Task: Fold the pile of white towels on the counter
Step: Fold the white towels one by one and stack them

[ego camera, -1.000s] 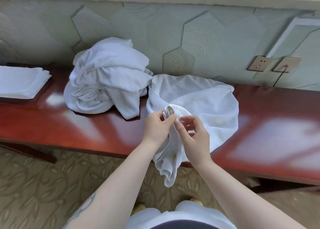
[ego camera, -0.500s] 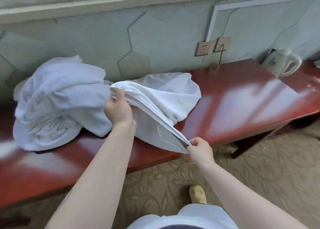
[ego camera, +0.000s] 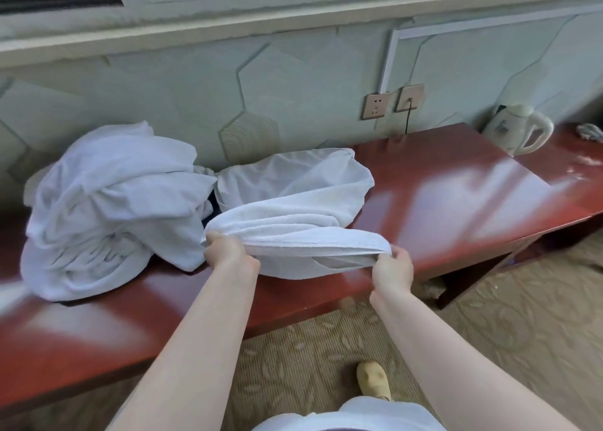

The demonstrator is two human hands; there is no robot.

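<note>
A white towel [ego camera: 293, 208] lies spread on the red-brown counter [ego camera: 440, 202], its near edge bunched and pulled taut between my hands. My left hand [ego camera: 225, 251] grips the edge's left end and my right hand [ego camera: 391, 267] grips the right end, both just above the counter's front. To the left, a crumpled pile of white towels [ego camera: 107, 212] sits against the wall, touching the held towel.
A white electric kettle [ego camera: 518, 130] stands at the counter's far right, with a cord running up to wall sockets [ego camera: 393, 101]. A patterned carpet [ego camera: 522, 332] lies below, and my slipper [ego camera: 373, 381] shows near the counter.
My hands went from holding the towel's corner together to spreading apart along its edge. My right hand has risen level with the left. The view has swung right, showing the kettle.
</note>
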